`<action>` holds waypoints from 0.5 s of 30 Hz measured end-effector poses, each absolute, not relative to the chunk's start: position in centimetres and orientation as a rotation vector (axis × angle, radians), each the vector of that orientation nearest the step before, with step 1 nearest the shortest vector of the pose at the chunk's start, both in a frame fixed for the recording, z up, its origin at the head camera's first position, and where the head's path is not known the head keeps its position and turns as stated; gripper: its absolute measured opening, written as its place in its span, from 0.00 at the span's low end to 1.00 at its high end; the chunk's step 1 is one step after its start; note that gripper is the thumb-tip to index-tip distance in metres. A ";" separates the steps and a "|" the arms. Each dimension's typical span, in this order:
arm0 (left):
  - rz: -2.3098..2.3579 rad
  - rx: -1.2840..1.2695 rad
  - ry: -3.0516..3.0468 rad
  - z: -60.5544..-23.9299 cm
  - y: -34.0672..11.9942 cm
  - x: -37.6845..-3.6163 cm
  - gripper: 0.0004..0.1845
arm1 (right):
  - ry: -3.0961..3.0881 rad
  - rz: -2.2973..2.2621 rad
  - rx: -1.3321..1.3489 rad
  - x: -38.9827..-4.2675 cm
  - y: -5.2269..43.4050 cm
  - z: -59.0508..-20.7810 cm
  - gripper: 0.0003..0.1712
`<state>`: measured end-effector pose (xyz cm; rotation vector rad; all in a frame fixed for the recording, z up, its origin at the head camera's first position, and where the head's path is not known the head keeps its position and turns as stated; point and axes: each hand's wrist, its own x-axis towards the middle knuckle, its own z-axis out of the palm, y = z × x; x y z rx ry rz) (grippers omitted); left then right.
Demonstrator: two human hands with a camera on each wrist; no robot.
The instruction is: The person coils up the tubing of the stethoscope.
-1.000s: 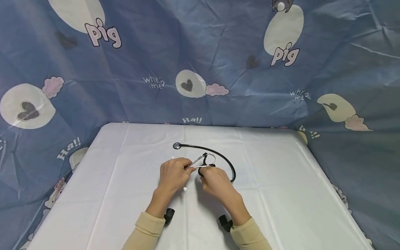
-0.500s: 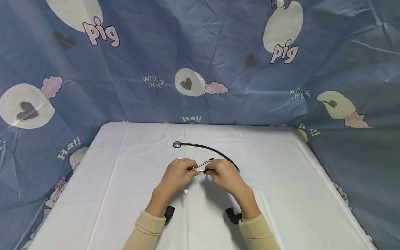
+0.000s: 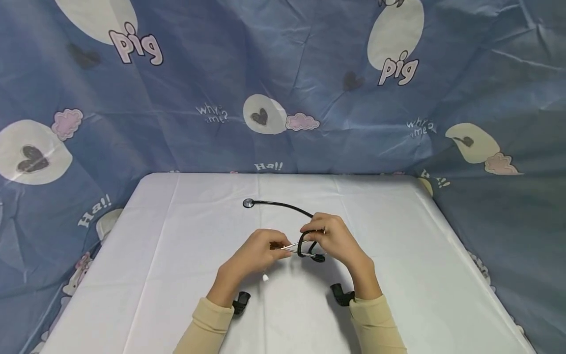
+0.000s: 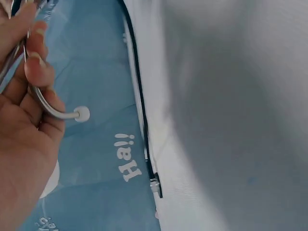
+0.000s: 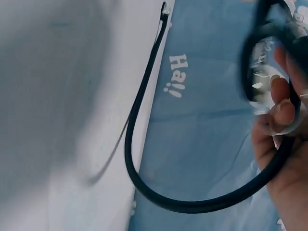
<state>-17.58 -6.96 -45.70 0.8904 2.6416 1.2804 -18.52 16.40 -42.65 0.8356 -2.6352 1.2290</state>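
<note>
A stethoscope (image 3: 283, 204) with black tubing lies partly on the table and partly up in the two hands. Its round chestpiece (image 3: 248, 203) rests on the cloth toward the back. My left hand (image 3: 261, 251) grips the metal ear tubes, and a curved ear tube (image 4: 57, 113) with a white eartip (image 4: 83, 114) sticks out below the fingers in the left wrist view. Raised at the right, my right hand (image 3: 335, 238) pinches the black tubing (image 5: 187, 207), which bends in a loop (image 3: 300, 246) around the metal tubes. Fingers hide part of the loop.
White cloth (image 3: 177, 275) covers the table. Behind and beside it hangs a blue printed curtain (image 3: 283, 64). Black wrist cameras (image 3: 241, 303) are worn at both sleeves.
My right hand has moved right and lifted, bringing the tubing into a loop around the metal tubes. My left hand has shifted slightly right and down, still gripping the ear tubes. The chestpiece stays put.
</note>
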 end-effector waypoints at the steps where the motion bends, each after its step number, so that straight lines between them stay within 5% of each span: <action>1: 1.309 0.899 2.611 -45.6 -7.0 -17.6 0.03 | -2.635 1.234 0.830 -18.7 16.6 -42.6 0.08; 15: 1.488 1.136 2.452 -44.8 -6.9 -17.3 0.05 | -2.711 1.499 0.687 -19.5 18.4 -43.3 0.08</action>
